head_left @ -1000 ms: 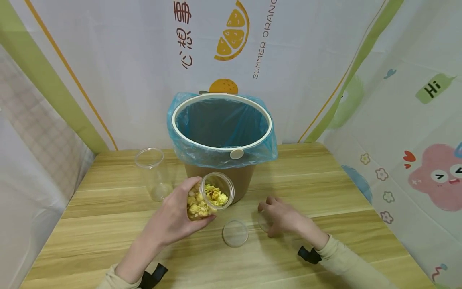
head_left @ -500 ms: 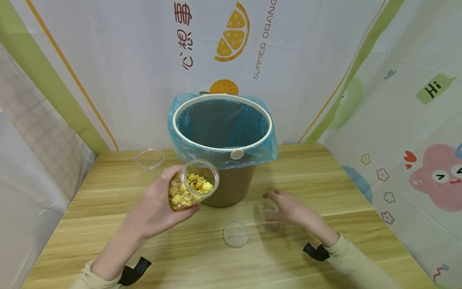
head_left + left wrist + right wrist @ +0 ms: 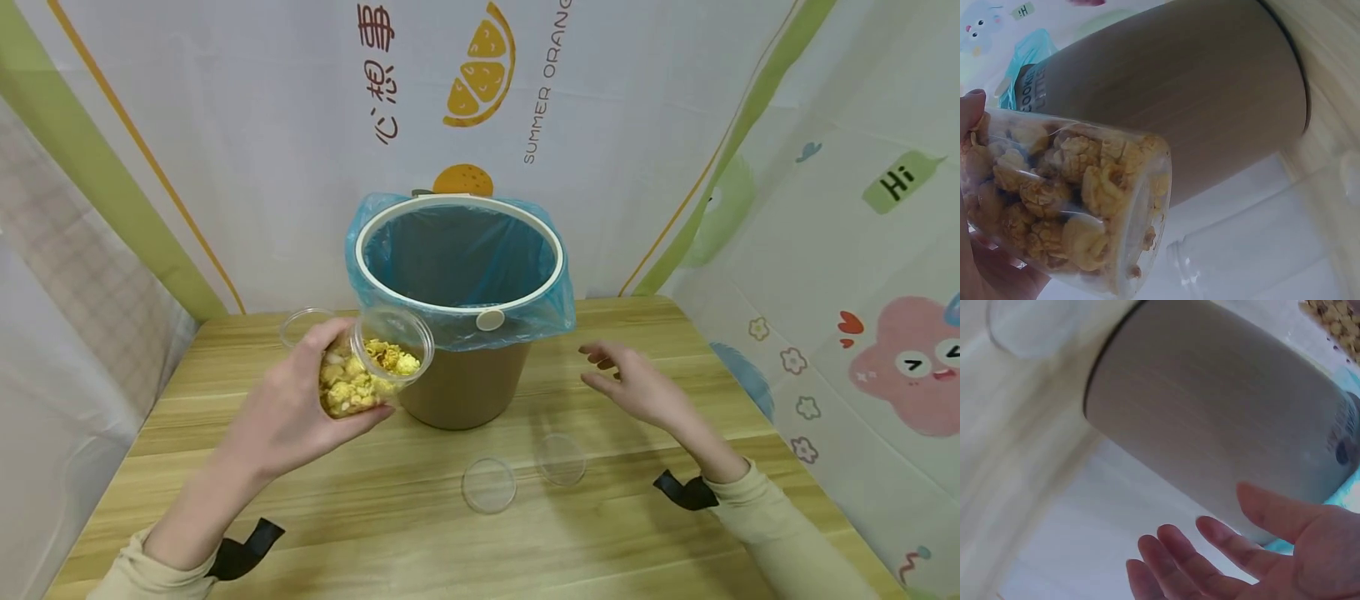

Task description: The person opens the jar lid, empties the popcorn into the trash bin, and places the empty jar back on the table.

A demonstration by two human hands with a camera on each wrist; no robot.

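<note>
My left hand (image 3: 288,412) grips a clear plastic jar of popcorn (image 3: 1054,200), its open mouth tilted to the right in the head view. Yellow popcorn (image 3: 390,358) shows through the mouth and wall. Behind that hand stands a clear plastic cup (image 3: 303,321), mostly hidden in the head view. My right hand (image 3: 641,387) is raised right of the trash bin (image 3: 465,383) and holds nothing, its fingers spread in the right wrist view. Two round clear lids lie flat on the table: one lid (image 3: 489,486) in the middle, another lid (image 3: 561,460) nearer the right hand.
The brown bin stands at the back of the wooden table (image 3: 420,550). A blue bag (image 3: 555,308) lines it, folded out over the sides under a white ring (image 3: 558,250). Printed curtains (image 3: 630,100) hang behind and beside the table.
The left hand has moved left and up with the jar, in front of the cup. My right hand has let go of the right-hand lid and lifted away, up and to the right.
</note>
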